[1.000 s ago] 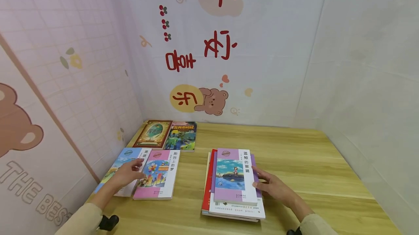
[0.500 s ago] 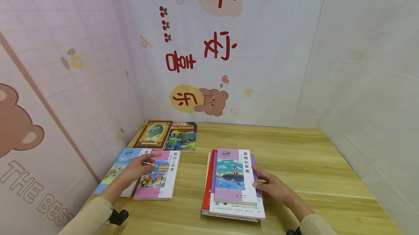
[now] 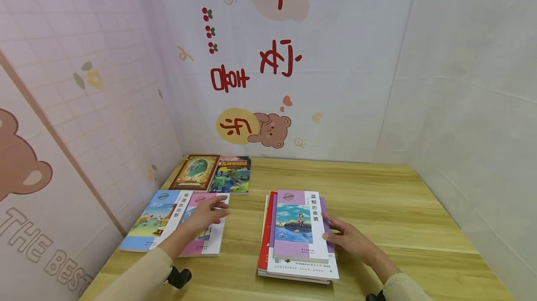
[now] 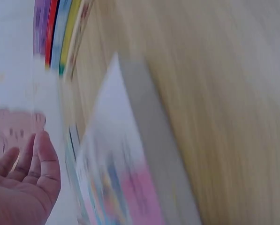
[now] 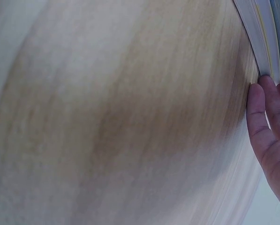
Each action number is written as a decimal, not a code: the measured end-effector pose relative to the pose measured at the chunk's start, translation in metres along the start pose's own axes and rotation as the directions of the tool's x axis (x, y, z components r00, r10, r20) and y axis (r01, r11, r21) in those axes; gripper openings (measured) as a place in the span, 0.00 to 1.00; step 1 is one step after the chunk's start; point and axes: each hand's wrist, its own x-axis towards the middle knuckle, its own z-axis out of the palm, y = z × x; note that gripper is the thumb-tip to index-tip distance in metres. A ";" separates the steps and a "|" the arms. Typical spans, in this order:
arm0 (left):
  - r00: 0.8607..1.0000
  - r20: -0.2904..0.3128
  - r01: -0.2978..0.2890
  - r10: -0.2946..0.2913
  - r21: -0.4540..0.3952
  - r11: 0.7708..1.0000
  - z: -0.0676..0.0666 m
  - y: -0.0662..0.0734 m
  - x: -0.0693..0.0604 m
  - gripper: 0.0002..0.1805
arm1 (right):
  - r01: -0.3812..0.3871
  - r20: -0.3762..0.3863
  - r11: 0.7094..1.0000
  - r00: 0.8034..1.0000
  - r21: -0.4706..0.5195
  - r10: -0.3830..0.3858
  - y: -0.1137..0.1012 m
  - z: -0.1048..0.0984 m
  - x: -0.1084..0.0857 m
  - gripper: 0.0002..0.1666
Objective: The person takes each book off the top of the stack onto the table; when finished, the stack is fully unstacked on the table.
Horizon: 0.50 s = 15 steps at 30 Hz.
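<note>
My left hand [image 3: 204,215] hovers over the pink book [image 3: 212,240] at the left, fingers loosely bent and holding nothing. In the left wrist view the same hand [image 4: 25,180] hangs beside the blurred book [image 4: 116,173]. A blue book [image 3: 147,226] lies just left of the pink one. In the middle is a stack of several books, topped by a pink-and-white one [image 3: 293,231]. My right hand [image 3: 356,245] touches the stack's right side, thumb near the top cover's edge; in the right wrist view the fingertips of that hand [image 5: 273,136] meet the page edges [image 5: 266,37].
Two more books lie side by side at the back left, one with a brown-gold cover [image 3: 195,172], one with a green-blue cover [image 3: 231,175]. Printed cloth walls stand behind and on both sides of the wooden table [image 3: 377,198].
My left hand has moved right, from between the blue and pink books to over the pink book, uncovering the blue cover. My right hand stays at the stack.
</note>
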 end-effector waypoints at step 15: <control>0.991 0.103 -0.064 0.080 -0.148 0.987 0.104 0.022 -0.003 0.39 | 0.011 -0.006 0.999 1.000 -0.040 -0.011 -0.002 -0.001 -0.002 0.43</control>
